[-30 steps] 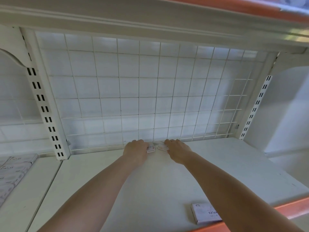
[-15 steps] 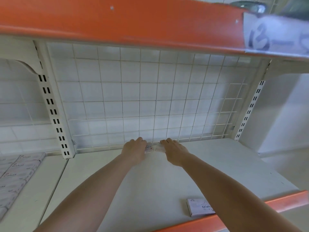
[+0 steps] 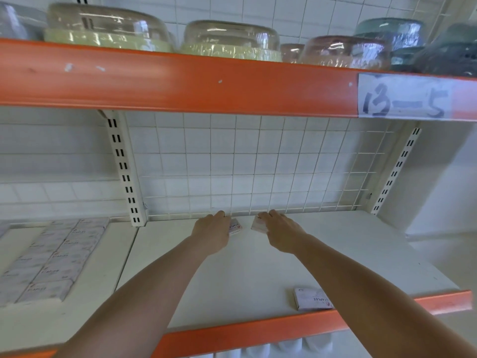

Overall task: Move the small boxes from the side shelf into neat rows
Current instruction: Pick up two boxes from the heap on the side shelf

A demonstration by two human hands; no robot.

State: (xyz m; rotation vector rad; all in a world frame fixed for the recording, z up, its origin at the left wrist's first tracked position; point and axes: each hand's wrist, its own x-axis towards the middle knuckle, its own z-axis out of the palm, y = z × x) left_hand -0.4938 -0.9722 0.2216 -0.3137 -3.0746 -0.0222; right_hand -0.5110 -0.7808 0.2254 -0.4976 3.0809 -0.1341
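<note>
At the back edge of the shelf (image 3: 258,267), right against the wire grid (image 3: 258,164), we are setting down two small boxes side by side. Our left hand (image 3: 213,232) is lying over the left box (image 3: 236,226), fingers curled down onto it, so only its printed right end is showing. Our right hand (image 3: 281,232) is covering the right box (image 3: 258,225) the same way, gripping it from above with the near end peeking out. A narrow gap is separating the two boxes; we judge we are starting a row here, using the grid as a straight stop so the boxes line up square.

Near the front edge, toward the right, a third box (image 3: 311,298) is lying flat, partly hidden by our right forearm and waiting its turn. On the neighbouring shelf to the left, stacked packs (image 3: 51,257) are already lying in tidy rows. Above us, wrapped bowls (image 3: 232,38) are sitting on the upper shelf, whose orange lip is carrying a handwritten label (image 3: 405,99).
</note>
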